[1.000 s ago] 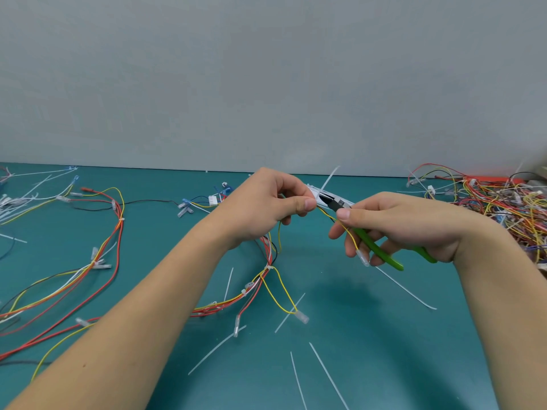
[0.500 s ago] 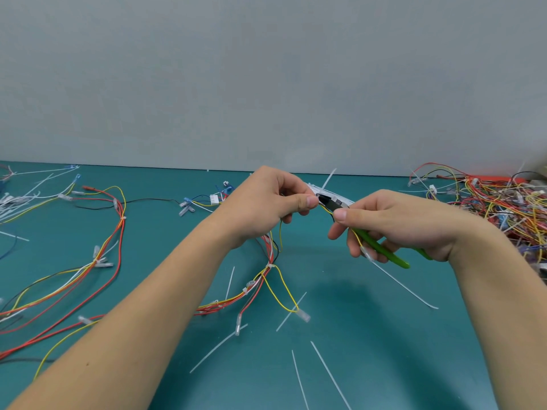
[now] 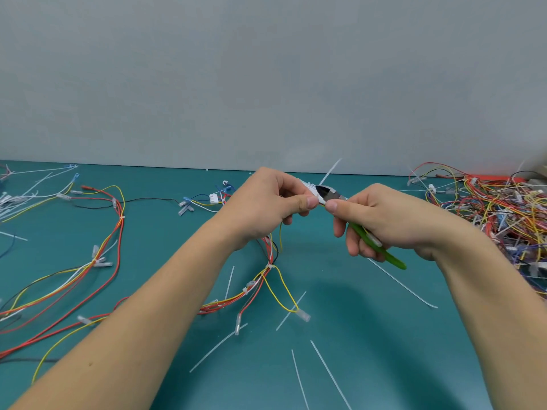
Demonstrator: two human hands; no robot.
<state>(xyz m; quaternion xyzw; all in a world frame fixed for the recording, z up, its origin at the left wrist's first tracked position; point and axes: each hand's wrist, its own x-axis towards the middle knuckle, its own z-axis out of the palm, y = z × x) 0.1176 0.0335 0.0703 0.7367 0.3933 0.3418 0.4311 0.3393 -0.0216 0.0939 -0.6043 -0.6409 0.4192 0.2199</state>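
The teal bench (image 3: pixel 384 335) fills the lower half of the frame. A dense pile of wires (image 3: pixel 500 208) lies at its right edge, and a loose harness (image 3: pixel 112 232) is spread across the left.

The wire bundle (image 3: pixel 268 273) being worked on hangs from the left hand (image 3: pixel 266 205) at frame centre and trails down onto the bench. The left hand pinches the bundle's upper end, with a white connector (image 3: pixel 309 186) showing above the thumb. Its position matches the frame half a second earlier.

The right hand (image 3: pixel 393 217) grips the green-handled cutters (image 3: pixel 392 259). It has shifted slightly left and up, so the two thumbs now nearly touch. Only one green handle now shows below the fingers. The dark cutter head sits against the connector, at the base of a white cable tie tail (image 3: pixel 331 171) that points up and right as before.

Cut tie strips (image 3: pixel 328 374) lie on the bench at lower centre, unchanged.
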